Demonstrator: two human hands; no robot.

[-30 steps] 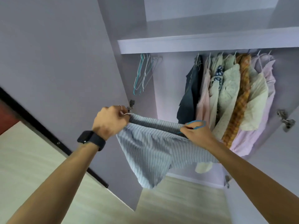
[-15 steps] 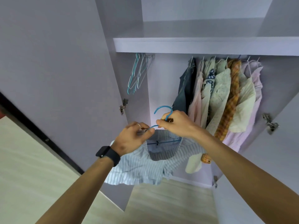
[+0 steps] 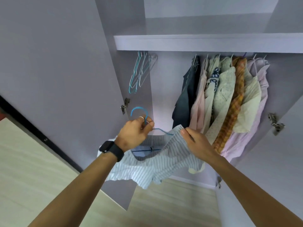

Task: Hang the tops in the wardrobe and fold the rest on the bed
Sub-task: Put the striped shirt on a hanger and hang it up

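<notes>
Left hand [image 3: 133, 134] pinches blue hanger [image 3: 139, 113] neck; right hand [image 3: 197, 141] grips striped top [image 3: 164, 163] (shoulder edge).

Blue hanger [image 3: 138, 107], blue-and-white striped top [image 3: 164, 164], orange plaid shirt [image 3: 229, 115], black watch [image 3: 113, 150], lilac wardrobe [image 3: 196, 42], perhaps pink-striped blouse [image 3: 246, 140].

Most of hanger [image 3: 139, 107] hidden in striped top [image 3: 164, 164] & behind left hand [image 3: 133, 134].

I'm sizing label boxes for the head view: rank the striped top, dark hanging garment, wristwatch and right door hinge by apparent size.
1. striped top, though it is nearest the camera
2. dark hanging garment
3. wristwatch and right door hinge look alike, so they are unranked
</notes>
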